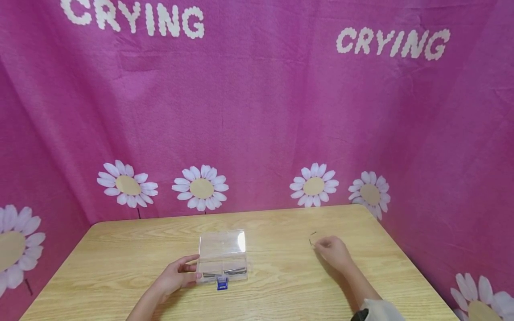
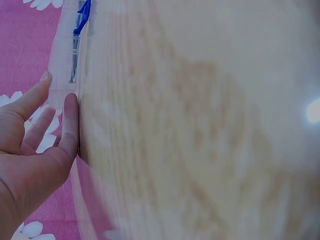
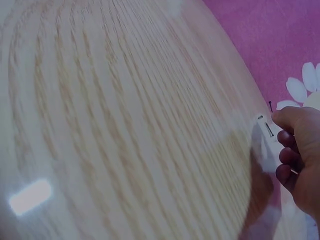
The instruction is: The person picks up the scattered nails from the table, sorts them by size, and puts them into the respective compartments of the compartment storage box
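Observation:
A clear plastic box (image 1: 222, 256) lies on the table with its lid (image 1: 218, 244) raised at the back and a blue latch (image 1: 222, 283) at the front. Several long, dark metal nails (image 1: 234, 270) lie in its compartments. At the box's left side is my left hand (image 1: 173, 277), its fairly straight fingers and thumb touching the edge. To the right, my right hand (image 1: 334, 254) pinches a small nail (image 3: 270, 106) between thumb and forefinger, the other fingers curled in. Another small nail (image 1: 313, 233) rests on the table just beyond that hand.
The light wood-grain table (image 1: 277, 285) has rounded back corners. A pink cloth (image 1: 257, 111) with white daisies and lettering hangs behind it and along both sides. Glare marks the tabletop in both wrist views.

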Tool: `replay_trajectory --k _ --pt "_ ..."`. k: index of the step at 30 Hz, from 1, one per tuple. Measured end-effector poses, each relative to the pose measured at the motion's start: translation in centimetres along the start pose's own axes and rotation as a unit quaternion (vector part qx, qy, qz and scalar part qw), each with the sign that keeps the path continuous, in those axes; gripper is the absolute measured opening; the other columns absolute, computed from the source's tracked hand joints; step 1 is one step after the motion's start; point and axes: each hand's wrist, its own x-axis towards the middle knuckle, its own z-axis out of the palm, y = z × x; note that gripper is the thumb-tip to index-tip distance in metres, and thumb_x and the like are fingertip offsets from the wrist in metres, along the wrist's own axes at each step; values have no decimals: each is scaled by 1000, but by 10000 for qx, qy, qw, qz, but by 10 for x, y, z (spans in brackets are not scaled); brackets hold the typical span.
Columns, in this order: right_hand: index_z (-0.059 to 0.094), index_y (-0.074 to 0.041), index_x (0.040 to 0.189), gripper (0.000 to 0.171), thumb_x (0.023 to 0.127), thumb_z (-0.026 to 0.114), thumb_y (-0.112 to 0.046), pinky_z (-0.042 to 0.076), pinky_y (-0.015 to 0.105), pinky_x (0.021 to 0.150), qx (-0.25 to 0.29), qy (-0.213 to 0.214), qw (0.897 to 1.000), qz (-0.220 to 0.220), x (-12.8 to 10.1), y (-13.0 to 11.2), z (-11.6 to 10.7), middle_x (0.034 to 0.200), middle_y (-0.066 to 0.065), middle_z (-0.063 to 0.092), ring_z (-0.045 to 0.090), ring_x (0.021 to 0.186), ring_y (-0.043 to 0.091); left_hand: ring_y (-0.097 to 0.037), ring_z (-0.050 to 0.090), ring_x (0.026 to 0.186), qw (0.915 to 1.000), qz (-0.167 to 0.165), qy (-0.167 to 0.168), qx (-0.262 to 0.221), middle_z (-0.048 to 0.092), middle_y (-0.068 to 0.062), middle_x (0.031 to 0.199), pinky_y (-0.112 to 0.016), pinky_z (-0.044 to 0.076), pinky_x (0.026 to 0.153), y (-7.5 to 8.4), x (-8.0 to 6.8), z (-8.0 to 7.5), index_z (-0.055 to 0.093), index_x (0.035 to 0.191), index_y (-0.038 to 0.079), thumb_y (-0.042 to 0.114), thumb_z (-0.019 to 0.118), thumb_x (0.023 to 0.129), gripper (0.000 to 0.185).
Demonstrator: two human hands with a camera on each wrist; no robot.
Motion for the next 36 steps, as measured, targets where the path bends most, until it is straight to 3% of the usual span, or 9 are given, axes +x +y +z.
replay_trajectory --k 12,28,33,36 --pt "70 1 84 10 85 63 -6 48 23 67 401 -395 9978 -340 0 -26 13 84 9 69 54 71 10 -15 58 90 10000 -12 16 35 53 -25 113 -36 57 81 0 1 -1 34 139 -8 7 70 82 70" --pt "68 0 86 9 84 65 -8 47 22 67 986 -716 9921 -284 -4 -61 47 85 9 65 52 74 11 -14 59 90 9997 198 -144 23 53 -27 114 -36 57 80 -4 1 -1 32 138 -11 5 70 82 70" --pt "66 0 89 12 85 65 -11 49 25 65 1339 -969 9861 -139 -5 -72 55 86 9 62 51 74 14 -14 59 90 9999 148 -72 9 54 -26 114 -36 57 81 -5 2 -1 33 138 -10 5 70 81 70" --pt "66 0 88 13 86 64 -13 49 26 64 1278 -1139 9849 -263 -4 -80 59 85 8 61 51 73 15 -15 59 91 9999 119 -40 10 54 -25 114 -36 57 81 -5 2 -2 33 139 -10 5 71 81 70"
